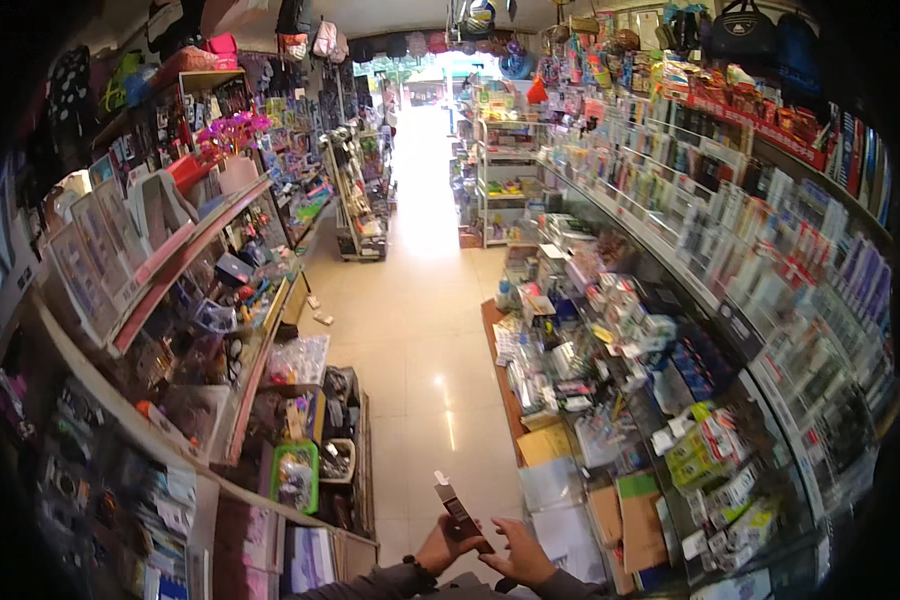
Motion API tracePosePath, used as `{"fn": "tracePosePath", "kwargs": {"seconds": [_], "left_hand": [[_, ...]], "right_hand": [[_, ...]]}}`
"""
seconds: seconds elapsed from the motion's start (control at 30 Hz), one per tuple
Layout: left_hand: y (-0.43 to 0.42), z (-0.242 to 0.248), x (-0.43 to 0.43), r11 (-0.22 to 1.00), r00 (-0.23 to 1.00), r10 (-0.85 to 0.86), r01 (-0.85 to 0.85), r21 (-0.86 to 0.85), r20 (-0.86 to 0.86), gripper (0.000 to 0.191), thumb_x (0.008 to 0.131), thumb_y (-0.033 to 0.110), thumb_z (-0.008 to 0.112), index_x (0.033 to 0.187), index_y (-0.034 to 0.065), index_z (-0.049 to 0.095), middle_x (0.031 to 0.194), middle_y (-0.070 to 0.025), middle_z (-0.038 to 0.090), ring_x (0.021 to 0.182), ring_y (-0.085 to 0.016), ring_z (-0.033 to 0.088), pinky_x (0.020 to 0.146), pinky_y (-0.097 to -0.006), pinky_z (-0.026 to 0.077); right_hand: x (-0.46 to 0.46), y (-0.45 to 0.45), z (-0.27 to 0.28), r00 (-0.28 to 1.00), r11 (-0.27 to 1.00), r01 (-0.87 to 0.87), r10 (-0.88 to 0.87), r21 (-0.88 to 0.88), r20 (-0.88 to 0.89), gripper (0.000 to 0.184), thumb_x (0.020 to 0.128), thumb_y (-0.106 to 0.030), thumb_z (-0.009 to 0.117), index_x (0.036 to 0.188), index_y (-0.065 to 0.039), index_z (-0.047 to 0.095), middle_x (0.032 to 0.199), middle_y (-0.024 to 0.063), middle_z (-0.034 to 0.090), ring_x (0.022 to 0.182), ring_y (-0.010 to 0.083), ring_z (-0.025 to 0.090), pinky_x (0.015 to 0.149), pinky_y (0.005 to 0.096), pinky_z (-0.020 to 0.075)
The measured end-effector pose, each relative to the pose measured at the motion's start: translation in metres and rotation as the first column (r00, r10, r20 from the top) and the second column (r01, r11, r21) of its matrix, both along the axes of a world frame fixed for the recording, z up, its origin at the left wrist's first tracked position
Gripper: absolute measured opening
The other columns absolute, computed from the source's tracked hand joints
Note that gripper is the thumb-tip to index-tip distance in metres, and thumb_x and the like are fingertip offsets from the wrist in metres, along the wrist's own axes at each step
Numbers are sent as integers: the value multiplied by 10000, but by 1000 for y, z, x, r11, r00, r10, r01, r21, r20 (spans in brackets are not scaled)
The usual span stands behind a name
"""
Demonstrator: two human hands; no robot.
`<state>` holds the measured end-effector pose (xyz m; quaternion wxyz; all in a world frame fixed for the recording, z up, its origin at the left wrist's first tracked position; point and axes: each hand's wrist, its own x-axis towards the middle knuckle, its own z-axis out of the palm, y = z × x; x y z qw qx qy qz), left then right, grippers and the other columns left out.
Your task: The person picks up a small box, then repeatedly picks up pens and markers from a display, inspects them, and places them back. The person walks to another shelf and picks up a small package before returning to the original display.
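Low in the head view, my left hand [444, 546] grips a slim dark reddish-brown carton [461, 517] around its lower half. The carton is tilted, its upper end pointing away from me and to the left. A pale end flap [442, 480] sticks up open at that end, and a printed label patch shows on the side. My right hand [523, 553] is beside the carton's lower end, fingers spread and curved. Its thumb is close to that end; whether they touch, I cannot tell. What the carton holds is hidden.
A tiled aisle [420, 360] runs to a bright doorway [424, 150]. Stocked shelves [217, 225] and a green basket [295, 476] stand on the left. On the right, a cluttered counter [506, 367] carries papers, brown envelopes [640, 525] and packets, below racks of pens [720, 202].
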<state>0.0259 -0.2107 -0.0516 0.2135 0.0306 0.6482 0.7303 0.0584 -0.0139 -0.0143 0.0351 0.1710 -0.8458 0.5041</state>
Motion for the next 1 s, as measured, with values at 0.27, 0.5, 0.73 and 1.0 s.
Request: {"fn": "tracePosePath", "kwargs": {"seconds": [0.27,0.5,0.73,1.0], "left_hand": [[3,-5,-175,769,837,48,-379,514,545,344,991,378,544,1093,54,595,1059,-77,657,1017,-212,617,936,-380,472],[25,8,-392,808,849,208,-429,405,485,305,985,377,560,1017,75,594,994,-75,665,973,-212,645,924,-398,496],[-52,37,-536,786,907,400,-414,459,132,410,999,307,552,1293,23,522,1218,-122,614,1086,-240,617,916,-419,507],[-134,-8,-720,771,792,584,-610,-185,-178,367,1018,278,526,1182,-38,615,1087,-114,688,993,-199,644,839,-330,512]], "right_hand": [[-196,-36,-35,948,984,168,-179,-63,-265,352,745,-73,780,1040,-41,591,878,130,603,773,284,622,672,362,512],[-424,-16,-30,975,997,52,-64,-61,-215,200,759,-69,770,864,-45,602,763,116,590,671,300,596,595,367,479],[-635,-55,0,872,803,-192,403,-565,276,131,888,-25,683,980,19,601,888,79,710,789,125,660,700,261,530],[-835,-176,-59,869,982,64,32,-177,494,226,863,-169,762,817,-38,584,701,10,620,613,54,552,535,231,446]]}}
